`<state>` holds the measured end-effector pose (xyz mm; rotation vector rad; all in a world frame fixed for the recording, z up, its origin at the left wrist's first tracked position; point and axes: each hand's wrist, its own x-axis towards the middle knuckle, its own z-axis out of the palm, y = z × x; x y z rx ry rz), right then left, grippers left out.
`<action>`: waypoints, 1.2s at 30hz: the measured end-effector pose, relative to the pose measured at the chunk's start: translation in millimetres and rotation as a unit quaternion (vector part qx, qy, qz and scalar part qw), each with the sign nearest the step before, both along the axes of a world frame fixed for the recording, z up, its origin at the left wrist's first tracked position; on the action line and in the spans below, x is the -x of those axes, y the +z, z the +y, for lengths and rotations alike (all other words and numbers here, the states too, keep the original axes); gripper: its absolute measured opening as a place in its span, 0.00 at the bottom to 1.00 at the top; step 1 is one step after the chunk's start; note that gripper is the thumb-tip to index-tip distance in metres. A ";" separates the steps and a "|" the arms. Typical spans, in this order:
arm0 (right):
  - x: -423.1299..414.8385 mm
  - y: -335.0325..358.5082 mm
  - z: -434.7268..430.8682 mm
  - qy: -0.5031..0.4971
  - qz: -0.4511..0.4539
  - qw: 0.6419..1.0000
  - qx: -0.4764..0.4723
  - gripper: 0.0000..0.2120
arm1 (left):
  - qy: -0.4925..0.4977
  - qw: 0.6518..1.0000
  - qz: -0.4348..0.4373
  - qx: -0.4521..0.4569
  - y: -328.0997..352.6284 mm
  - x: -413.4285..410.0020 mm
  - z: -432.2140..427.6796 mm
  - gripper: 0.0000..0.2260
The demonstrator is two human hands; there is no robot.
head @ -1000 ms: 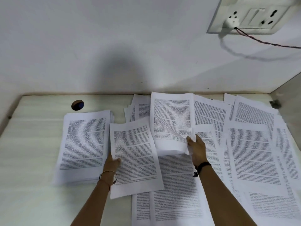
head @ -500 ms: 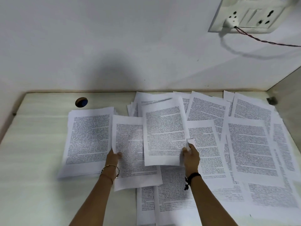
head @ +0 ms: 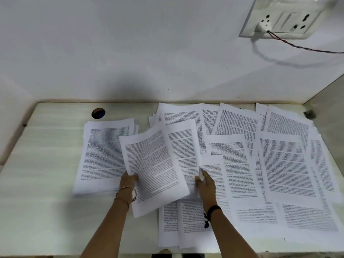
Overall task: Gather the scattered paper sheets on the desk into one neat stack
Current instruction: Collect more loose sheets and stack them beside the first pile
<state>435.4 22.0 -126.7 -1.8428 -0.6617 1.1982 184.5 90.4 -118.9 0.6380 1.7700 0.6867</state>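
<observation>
A stack of printed sheets (head: pixel 104 153) lies on the left half of the pale desk (head: pixel 42 183). Several loose printed sheets (head: pixel 283 164) are spread over the middle and right of the desk, overlapping each other. My left hand (head: pixel 128 180) pinches the lower left edge of one sheet (head: pixel 152 168), which is lifted and tilted, its left part over the stack's right edge. My right hand (head: pixel 204 183) pinches the lower right corner of a second sheet (head: pixel 183 151) that lies partly under the first.
A round cable hole (head: pixel 98 113) is in the desk behind the stack. White walls close the back and right side. A switch plate (head: pixel 284 17) with a plugged-in cord (head: pixel 305 48) is on the wall at the upper right.
My left hand has lifted its sheet off the desk and tilted it towards the stack. My right hand has carried its sheet leftwards, and it now lies partly under the left-hand sheet.
</observation>
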 end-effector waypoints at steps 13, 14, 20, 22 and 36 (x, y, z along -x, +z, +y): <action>-4.2 20.1 -26.6 0.259 0.074 0.962 0.043 0.14 | -0.019 0.999 -0.048 0.008 -2.2 -15.6 -25.2 0.22; -6.3 24.1 -27.9 0.246 0.041 0.967 0.041 0.12 | -0.018 0.998 -0.055 0.016 -2.6 -14.1 -27.3 0.22; -42.2 3.3 -47.3 0.000 -0.375 0.915 0.148 0.33 | -0.083 0.995 -0.055 0.011 -3.2 2.0 -39.8 0.25; -48.6 2.2 -55.8 -0.020 -0.343 0.916 0.205 0.41 | -0.091 0.994 -0.060 0.007 -3.9 6.2 -46.2 0.25; -103.1 26.6 -7.8 -0.166 -0.084 0.982 -0.028 0.10 | -0.029 0.993 0.112 0.017 0.9 2.1 -63.8 0.17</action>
